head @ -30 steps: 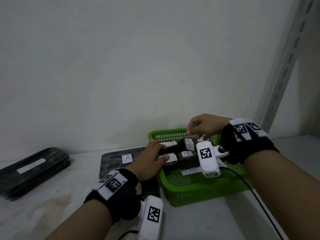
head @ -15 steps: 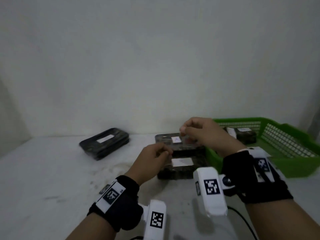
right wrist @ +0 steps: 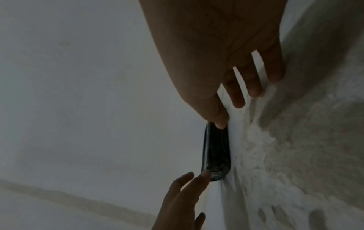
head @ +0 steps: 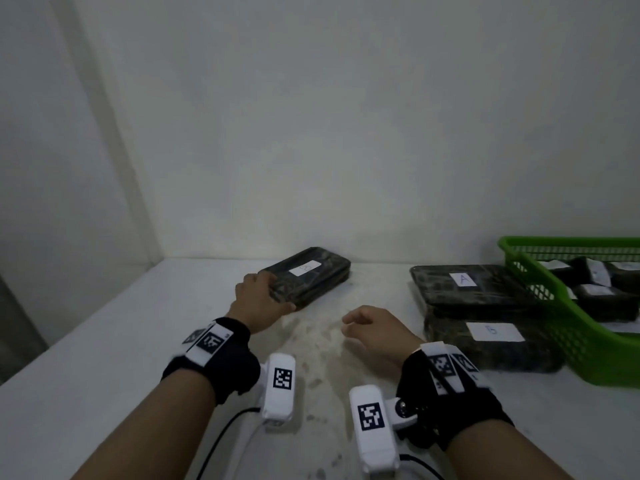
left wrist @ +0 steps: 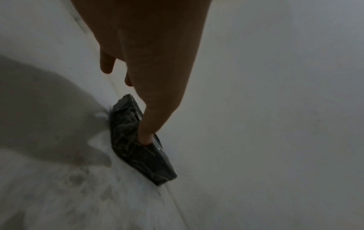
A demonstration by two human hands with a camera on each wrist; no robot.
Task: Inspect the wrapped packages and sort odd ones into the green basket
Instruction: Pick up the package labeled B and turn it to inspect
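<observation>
A black wrapped package [head: 311, 275] with a white label lies near the back wall on the white table [head: 104, 358]. My left hand [head: 263, 297] reaches to its near-left end, with straight fingers touching the wrap; the left wrist view shows one fingertip [left wrist: 146, 138] pressed on the package [left wrist: 126, 124]. My right hand [head: 370, 329] hovers over the table's middle, fingers relaxed, holding nothing. The right wrist view shows that hand [right wrist: 236, 62] spread, with the package [right wrist: 216, 149] and my left hand [right wrist: 183, 199] beyond it. The green basket [head: 595, 351] stands at the right.
Two flat black packages lie left of the basket, one labelled A [head: 464, 285] and one labelled B [head: 491, 341] nearer me. Several small wrapped packages [head: 595, 292] lie inside the basket. Walls close the back and the left side. The table's middle is stained.
Both hands have left the basket and moved left across the table. My left hand has reached the far-left package; my right hand trails behind, empty.
</observation>
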